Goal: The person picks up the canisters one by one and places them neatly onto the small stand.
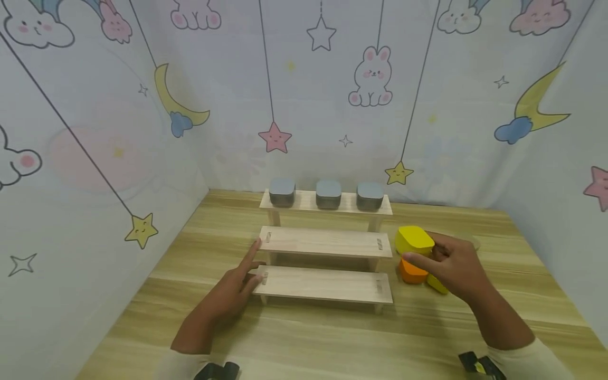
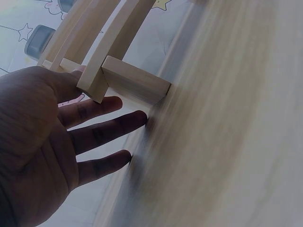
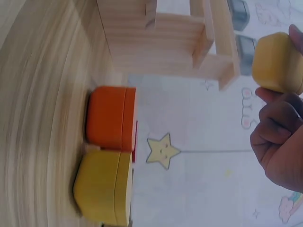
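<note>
My right hand point(image 1: 458, 266) pinches a yellow rounded-square container point(image 1: 414, 240) between thumb and fingers, holding it up off the table to the right of a three-step wooden rack point(image 1: 323, 241). Below it, an orange container point(image 1: 412, 272) and a second yellow container point(image 1: 437, 285) rest on the table side by side; both show a lid seam in the right wrist view. My left hand point(image 1: 230, 295) is at the rack's left end, fingers extended and spread, touching the ends of the lower two steps. Three grey containers point(image 1: 328, 195) stand in a row on the top step.
Wood-grain tabletop point(image 1: 313, 343) surrounds the rack. Behind and at both sides hang pale cloth walls point(image 1: 313, 95) printed with stars, moons and rabbits. A sliver of something red point(image 3: 135, 142) shows behind the orange container in the right wrist view.
</note>
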Available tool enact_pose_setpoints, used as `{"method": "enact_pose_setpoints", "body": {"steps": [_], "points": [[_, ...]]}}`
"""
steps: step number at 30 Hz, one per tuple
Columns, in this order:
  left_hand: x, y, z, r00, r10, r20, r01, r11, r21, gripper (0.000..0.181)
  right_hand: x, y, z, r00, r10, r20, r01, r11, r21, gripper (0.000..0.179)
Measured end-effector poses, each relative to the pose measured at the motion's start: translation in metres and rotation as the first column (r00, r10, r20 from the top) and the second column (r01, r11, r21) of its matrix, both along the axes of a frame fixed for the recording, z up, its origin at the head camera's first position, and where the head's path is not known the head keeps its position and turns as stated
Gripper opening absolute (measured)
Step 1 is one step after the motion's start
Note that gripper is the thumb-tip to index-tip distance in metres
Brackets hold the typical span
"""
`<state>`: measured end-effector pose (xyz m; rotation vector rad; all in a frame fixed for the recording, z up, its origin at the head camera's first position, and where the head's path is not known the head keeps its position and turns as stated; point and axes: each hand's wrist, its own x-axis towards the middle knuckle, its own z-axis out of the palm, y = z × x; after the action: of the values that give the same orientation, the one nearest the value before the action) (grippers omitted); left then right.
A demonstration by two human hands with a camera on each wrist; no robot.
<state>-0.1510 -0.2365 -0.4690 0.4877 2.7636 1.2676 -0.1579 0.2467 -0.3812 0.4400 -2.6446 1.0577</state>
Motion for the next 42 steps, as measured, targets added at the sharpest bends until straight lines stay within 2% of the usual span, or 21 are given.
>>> {"method": "enact_pose_setpoints", "body": {"steps": [7, 13, 16, 25, 29, 32, 36, 42], "points": [[0.0, 0.0, 0.0, 1.0, -0.011, -0.003, 0.011, 1.0, 0.005, 0.087, -0.003, -0.03, 0.008, 0.999, -0.03, -0.038, 0.031, 0.999, 0.04, 0.048], [0.0, 0.0, 0.001, 1.0, -0.005, 0.003, 0.005, 1.0, 0.001, 0.087, -0.006, -0.054, 0.015, 0.996, -0.066, -0.061, 0.067, 0.998, 0.007, 0.037], [0.001, 0.0, 0.001, 1.0, -0.006, 0.001, 0.006, 1.0, 0.0, 0.087, -0.008, -0.069, 0.018, 0.994, -0.088, -0.06, 0.089, 0.996, 0.018, 0.039], [0.0, -0.001, -0.001, 1.0, -0.01, 0.0, 0.01, 1.0, 0.013, 0.086, -0.005, -0.126, 0.03, 0.989, -0.134, 0.056, 0.132, 0.99, 0.05, 0.054], [0.001, -0.001, -0.002, 1.0, -0.018, -0.001, 0.018, 1.0, 0.022, 0.087, -0.005, -0.152, 0.029, 0.983, -0.163, 0.083, 0.157, 0.985, 0.073, 0.066], [0.001, 0.0, -0.002, 1.0, -0.024, 0.001, 0.024, 0.999, 0.023, 0.087, -0.006, -0.17, 0.024, 0.986, -0.159, 0.052, 0.155, 0.985, 0.07, 0.072], [0.001, 0.0, -0.001, 1.0, -0.012, 0.008, 0.012, 1.0, 0.015, 0.087, -0.009, -0.192, 0.016, 0.989, -0.148, -0.011, 0.148, 0.987, 0.068, 0.068], [0.0, -0.001, 0.0, 1.0, 0.008, 0.003, -0.008, 1.0, -0.009, 0.088, -0.013, -0.22, 0.003, 0.98, -0.145, -0.138, 0.163, 0.979, 0.123, 0.066]]}}
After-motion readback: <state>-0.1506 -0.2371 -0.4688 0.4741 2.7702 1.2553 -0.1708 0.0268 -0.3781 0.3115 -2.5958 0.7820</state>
